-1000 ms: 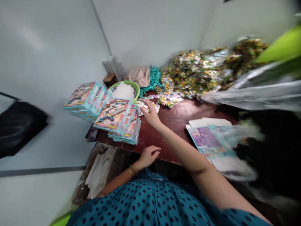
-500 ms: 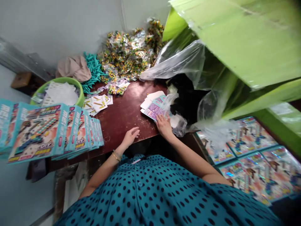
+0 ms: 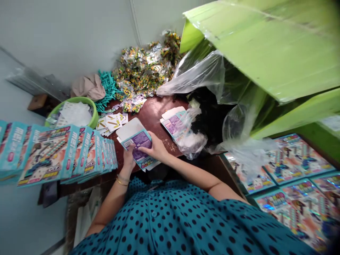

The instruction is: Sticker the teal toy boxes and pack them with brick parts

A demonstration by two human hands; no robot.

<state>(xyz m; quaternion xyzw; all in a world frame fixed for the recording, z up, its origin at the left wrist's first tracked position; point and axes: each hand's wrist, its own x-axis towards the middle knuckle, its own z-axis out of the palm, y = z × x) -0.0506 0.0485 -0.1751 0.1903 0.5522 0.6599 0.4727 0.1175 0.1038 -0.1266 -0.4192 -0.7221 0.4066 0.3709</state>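
Observation:
Both my hands hold a flat, unfolded teal and purple carton (image 3: pixel 138 143) over the near edge of the dark brown table (image 3: pixel 151 115). My left hand (image 3: pixel 128 158) grips its lower left side, fingers curled under it. My right hand (image 3: pixel 156 148) pinches its right edge, thumb on the printed face. More flat cartons (image 3: pixel 172 122) lie stacked to the right, partly under a clear plastic bag (image 3: pixel 192 140).
Finished teal toy boxes (image 3: pixel 61 152) stand in a row at the left. A green basin (image 3: pixel 91 109) holds white sheets; small printed cards (image 3: pixel 111 122) lie beside it. Bagged colourful parts (image 3: pixel 145 69) pile at the back. A green crate (image 3: pixel 265 53) looms right, above shrink-wrapped boxes (image 3: pixel 287 177).
My right hand lifted one flat carton from the stack on the right and brought it in front of me. My left hand left the table edge and took hold of it.

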